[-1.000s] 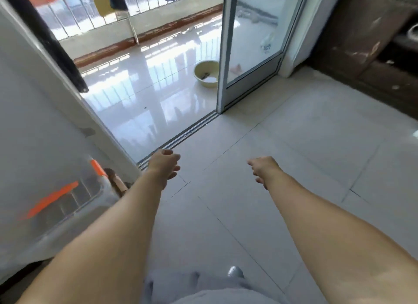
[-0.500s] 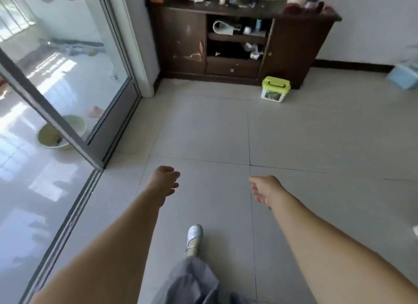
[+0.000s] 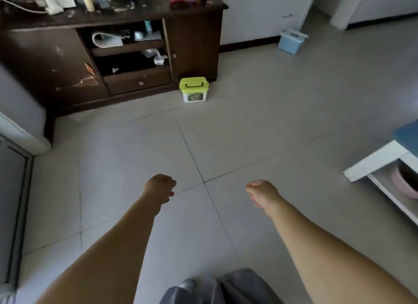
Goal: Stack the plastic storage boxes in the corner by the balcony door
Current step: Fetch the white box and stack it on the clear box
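Bare tiles (image 3: 248, 127) separate hands (image 3: 160, 187) from green-lidded box (image 3: 194, 89).

The view has swung away from the balcony door, whose glass panel and bright balcony floor filled the earlier pictures; only a strip of its frame (image 3: 13, 213) is left at the left edge. The dark wooden cabinet (image 3: 113, 55), far off half a second ago, now fills the upper left and looks closer. The green-lidded box (image 3: 194, 89) in front of the cabinet's right end also looks nearer. Right of the cabinet, the blue box (image 3: 293, 41) by the wall has come fully into sight. A white shelf unit (image 3: 380, 161) has appeared well to the cabinet's right. The clear box with orange clips has gone from view.
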The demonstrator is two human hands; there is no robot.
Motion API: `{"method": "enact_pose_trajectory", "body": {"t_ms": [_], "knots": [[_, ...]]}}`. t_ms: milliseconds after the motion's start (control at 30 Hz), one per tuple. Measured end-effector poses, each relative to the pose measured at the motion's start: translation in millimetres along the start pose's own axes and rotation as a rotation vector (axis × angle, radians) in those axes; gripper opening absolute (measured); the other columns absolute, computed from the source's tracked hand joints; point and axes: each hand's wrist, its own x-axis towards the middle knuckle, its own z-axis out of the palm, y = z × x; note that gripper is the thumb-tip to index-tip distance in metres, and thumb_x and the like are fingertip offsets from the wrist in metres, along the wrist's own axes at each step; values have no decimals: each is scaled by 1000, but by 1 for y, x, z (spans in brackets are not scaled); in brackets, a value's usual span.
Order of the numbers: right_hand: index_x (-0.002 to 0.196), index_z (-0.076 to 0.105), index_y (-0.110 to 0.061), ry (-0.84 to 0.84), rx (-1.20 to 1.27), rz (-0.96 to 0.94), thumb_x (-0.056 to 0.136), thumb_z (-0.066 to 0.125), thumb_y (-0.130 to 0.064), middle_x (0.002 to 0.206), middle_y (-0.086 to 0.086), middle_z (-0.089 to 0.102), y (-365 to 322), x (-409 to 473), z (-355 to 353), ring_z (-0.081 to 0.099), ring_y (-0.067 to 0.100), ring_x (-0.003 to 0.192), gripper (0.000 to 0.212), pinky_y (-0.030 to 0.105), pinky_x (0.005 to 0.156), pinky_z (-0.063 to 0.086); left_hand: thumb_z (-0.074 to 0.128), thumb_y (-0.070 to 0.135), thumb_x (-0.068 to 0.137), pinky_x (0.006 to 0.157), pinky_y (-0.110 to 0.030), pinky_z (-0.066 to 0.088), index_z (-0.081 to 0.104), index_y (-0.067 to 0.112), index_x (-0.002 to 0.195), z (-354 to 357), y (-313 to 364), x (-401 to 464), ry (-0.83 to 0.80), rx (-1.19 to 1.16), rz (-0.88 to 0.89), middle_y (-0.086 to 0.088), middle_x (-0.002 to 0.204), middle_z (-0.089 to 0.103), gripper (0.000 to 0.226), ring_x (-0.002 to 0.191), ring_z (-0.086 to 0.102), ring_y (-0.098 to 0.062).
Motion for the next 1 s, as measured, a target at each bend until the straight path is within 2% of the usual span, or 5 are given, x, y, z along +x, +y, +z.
{"method": "enact_pose_trajectory", "body": {"t_ms": [267,433,567,833,1000], "knots": [[77,49,-15,144,117,195,86,55,-12,81,13,44,4,129,-100,39,22,77,12,30,67,32,53,12,91,69,-30,45,59,9,97,90,103,111,-105,190,38,-10,95,57,9,81,56,-22],[92,56,-12,132,181,270,90,58,-17,89,14,53,-28,214,-169,51,26,82,6,29,63,40,53,12,91,72,-32,45,58,7,97,148,190,162,-90,172,21,-8,85,55,9,76,55,-20],[64,49,-15,148,141,219,90,54,-17,73,9,50,-72,280,-227,47,24,77,26,29,72,37,55,13,90,61,-24,44,60,10,100,213,267,200,-145,142,99,-3,80,57,12,68,56,-14],[95,59,-14,171,282,235,89,59,-20,89,11,56,-149,420,-301,53,23,82,8,30,71,43,55,14,90,59,-24,42,58,10,101,325,394,311,-264,215,110,-6,84,56,12,66,53,-15],[76,54,-17,222,297,266,89,59,-22,72,7,50,-194,504,-348,48,22,69,14,24,57,38,52,12,91,58,-24,39,55,9,98,373,478,398,-307,267,119,-5,79,53,8,63,50,-14]]}}
